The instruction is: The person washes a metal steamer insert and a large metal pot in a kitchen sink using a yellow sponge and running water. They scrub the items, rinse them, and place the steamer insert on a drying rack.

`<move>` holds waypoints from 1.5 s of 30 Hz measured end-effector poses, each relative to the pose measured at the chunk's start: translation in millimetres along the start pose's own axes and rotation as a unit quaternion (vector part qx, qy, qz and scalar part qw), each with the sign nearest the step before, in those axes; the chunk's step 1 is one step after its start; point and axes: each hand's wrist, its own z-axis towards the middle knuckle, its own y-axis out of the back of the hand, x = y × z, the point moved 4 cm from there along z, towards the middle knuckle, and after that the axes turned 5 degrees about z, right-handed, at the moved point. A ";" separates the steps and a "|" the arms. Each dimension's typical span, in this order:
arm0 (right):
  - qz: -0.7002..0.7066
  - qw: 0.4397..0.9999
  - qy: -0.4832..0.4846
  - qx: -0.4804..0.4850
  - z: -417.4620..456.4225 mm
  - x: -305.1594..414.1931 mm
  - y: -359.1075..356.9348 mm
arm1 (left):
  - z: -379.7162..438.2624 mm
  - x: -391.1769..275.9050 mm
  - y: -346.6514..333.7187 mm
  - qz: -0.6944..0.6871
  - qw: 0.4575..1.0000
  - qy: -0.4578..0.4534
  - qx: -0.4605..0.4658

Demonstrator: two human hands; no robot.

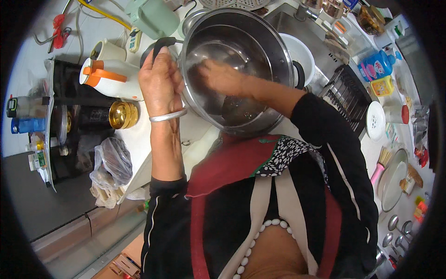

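Note:
A large stainless steel pot is tilted towards me, its open mouth facing up at the camera. My left hand grips one of its black handles. Inside the pot is my right hand, blurred and close to the inner wall; whether anything is in its fingers cannot be made out. A little liquid with a few bubbles shows at the lower side of the interior. The other black handle is free, in front of a white bowl.
Left of the pot lie a white jug with an orange handle and a gold-coloured metal container. A green pitcher stands behind. To the right are a black dish rack, blue bottle, pink-handled brush and oval plate.

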 end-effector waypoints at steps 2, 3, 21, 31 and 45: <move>-0.077 0.993 0.016 -0.090 12.8 -26.4 12.9 | -1.5 -1.0 -1.0 0.002 1.000 0.002 0.003; -0.112 0.990 0.033 -0.072 17.8 -39.7 20.0 | -1.4 -2.2 0.4 0.004 1.000 0.001 0.000; -0.095 0.964 -0.073 0.238 -91.3 -64.5 -45.9 | 9.7 3.5 12.0 -0.003 1.000 -0.015 -0.023; -0.118 0.948 -0.021 0.296 -92.2 -68.8 -24.9 | 14.0 3.2 16.6 -0.005 1.000 0.000 0.001; -0.194 0.938 0.118 0.264 -76.5 -108.7 -8.5 | 16.6 2.8 17.1 0.002 1.000 -0.010 -0.017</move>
